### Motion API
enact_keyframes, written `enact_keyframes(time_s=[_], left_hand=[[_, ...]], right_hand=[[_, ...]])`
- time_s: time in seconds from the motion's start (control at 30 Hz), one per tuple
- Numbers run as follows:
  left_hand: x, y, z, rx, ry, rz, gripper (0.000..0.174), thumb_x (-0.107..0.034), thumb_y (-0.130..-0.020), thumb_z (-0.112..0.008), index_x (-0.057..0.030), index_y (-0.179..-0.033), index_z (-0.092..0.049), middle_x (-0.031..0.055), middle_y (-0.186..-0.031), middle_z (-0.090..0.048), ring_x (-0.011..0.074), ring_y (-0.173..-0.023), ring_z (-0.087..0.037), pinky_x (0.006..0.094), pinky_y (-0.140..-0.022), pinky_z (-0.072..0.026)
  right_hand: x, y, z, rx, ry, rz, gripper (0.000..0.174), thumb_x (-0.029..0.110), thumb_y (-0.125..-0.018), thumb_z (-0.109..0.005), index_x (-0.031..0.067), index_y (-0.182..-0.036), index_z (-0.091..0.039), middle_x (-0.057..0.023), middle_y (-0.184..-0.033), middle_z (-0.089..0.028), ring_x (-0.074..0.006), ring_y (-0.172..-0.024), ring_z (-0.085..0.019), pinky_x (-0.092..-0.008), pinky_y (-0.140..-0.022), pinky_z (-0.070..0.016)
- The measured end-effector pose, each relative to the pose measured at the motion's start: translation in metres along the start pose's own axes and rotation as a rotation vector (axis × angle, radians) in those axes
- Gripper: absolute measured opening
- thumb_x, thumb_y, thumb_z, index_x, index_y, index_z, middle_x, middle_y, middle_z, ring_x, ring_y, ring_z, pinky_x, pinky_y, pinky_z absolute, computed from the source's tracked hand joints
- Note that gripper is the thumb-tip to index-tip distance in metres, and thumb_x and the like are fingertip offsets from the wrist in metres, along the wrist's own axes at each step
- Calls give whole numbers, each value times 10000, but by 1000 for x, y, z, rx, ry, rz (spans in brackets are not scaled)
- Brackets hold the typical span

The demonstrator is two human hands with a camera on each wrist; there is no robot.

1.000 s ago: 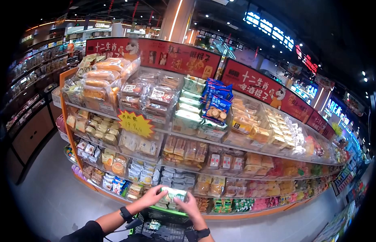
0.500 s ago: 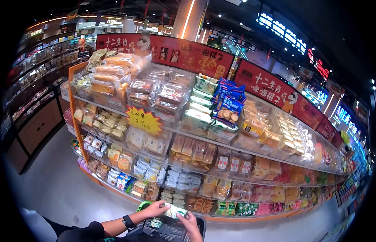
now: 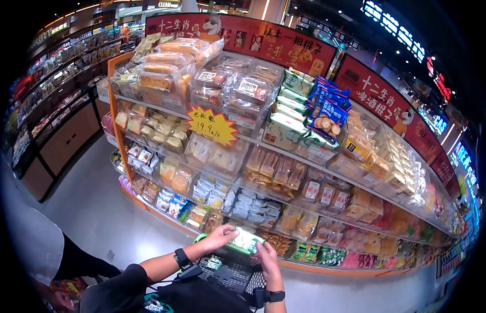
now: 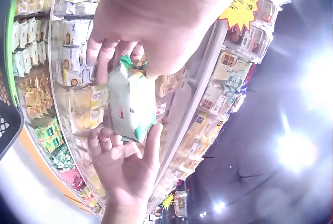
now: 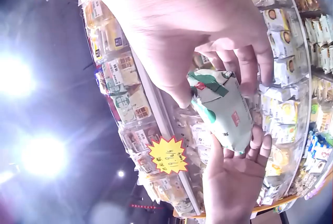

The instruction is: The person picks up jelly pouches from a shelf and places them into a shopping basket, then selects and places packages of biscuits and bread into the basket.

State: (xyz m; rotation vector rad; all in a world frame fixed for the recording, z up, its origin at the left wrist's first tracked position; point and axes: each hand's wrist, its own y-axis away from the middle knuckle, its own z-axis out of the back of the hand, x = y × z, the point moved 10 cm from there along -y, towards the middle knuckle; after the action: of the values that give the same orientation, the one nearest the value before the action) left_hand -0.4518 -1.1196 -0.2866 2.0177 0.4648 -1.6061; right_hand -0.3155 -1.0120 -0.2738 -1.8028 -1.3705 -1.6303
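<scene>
A white packaged snack with green ends [image 3: 246,241] is held between both hands over the shopping basket. My left hand [image 3: 222,237] pinches one end with thumb and fingers. At the other end, my right hand [image 3: 268,258] holds it with the thumb on the near face. The left wrist view shows the pack's pale face [image 4: 131,104] and a crimped green end by the left thumb. In the right wrist view, its pale side [image 5: 229,117] carries a small red mark. Below the hands, a similar small pack [image 3: 214,262] lies in the black basket [image 3: 240,279].
A tiered shelf [image 3: 305,161] of bagged snacks stands in front, with an orange end post [image 3: 117,120] and a yellow price sign [image 3: 211,126]. Similar green-and-white packs [image 3: 291,107] sit on its top tier. Another person [image 3: 34,235] stands close at left.
The head view has swung left and down, so the shelf sits further right and higher. Another person has come into view at left. Both hands keep holding the packaged snack above the basket.
</scene>
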Motion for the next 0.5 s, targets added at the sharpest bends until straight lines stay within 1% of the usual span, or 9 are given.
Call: enact_keyframes(time_s=[0.07,0.17,0.3,0.37,0.4,0.47,0.5], left_hand=[[-16,4,1,-26,5,-19,327,-316,-913,-585,-30,-1071,-566,1,-908,-604,59,-828,-543,223,-681,-446],[-32,1,5,-51,-8,-97,338,-294,-915,-586,16,-1048,-561,34,-891,-616,64,-803,-540,222,-698,-440],[-62,2,6,-92,-53,-182,262,-245,-927,-568,6,-1001,-573,12,-862,-607,50,-793,-530,219,-693,-434],[-54,-3,6,-76,-21,-243,261,-265,-929,-568,-19,-1016,-570,-17,-847,-588,31,-755,-509,205,-643,-414],[-67,-5,6,-68,-8,-285,260,-275,-929,-568,-32,-1023,-568,-31,-840,-579,22,-736,-498,198,-617,-404],[-70,-1,7,-59,-9,-187,268,-263,-924,-581,-18,-1029,-571,-17,-872,-596,30,-782,-519,188,-661,-417],[-73,-4,8,-74,-11,-229,258,-258,-924,-577,-14,-1007,-578,-26,-832,-587,21,-747,-502,185,-630,-399]], right_hand=[[11,0,-7,25,10,25,306,290,-901,-604,46,-1079,-551,-7,-887,-607,-74,-723,-584,-252,-681,-503],[27,0,-16,36,13,61,306,301,-895,-611,47,-1055,-552,-1,-862,-601,-64,-699,-574,-229,-672,-487],[43,-5,-25,28,50,110,321,311,-886,-623,41,-1045,-554,0,-845,-599,-63,-699,-572,-207,-640,-466],[59,-1,-34,27,63,143,318,318,-874,-639,45,-1018,-560,-1,-818,-589,-62,-687,-571,-192,-603,-442],[67,0,-36,36,73,166,313,316,-871,-644,47,-1006,-561,-3,-815,-588,-64,-682,-573,-190,-591,-438],[70,-3,-37,50,79,162,278,297,-864,-657,53,-923,-538,-14,-791,-583,-75,-657,-579,-184,-538,-419],[69,-8,-36,59,74,174,270,290,-867,-653,53,-916,-535,-15,-786,-582,-73,-653,-575,-182,-534,-414]])
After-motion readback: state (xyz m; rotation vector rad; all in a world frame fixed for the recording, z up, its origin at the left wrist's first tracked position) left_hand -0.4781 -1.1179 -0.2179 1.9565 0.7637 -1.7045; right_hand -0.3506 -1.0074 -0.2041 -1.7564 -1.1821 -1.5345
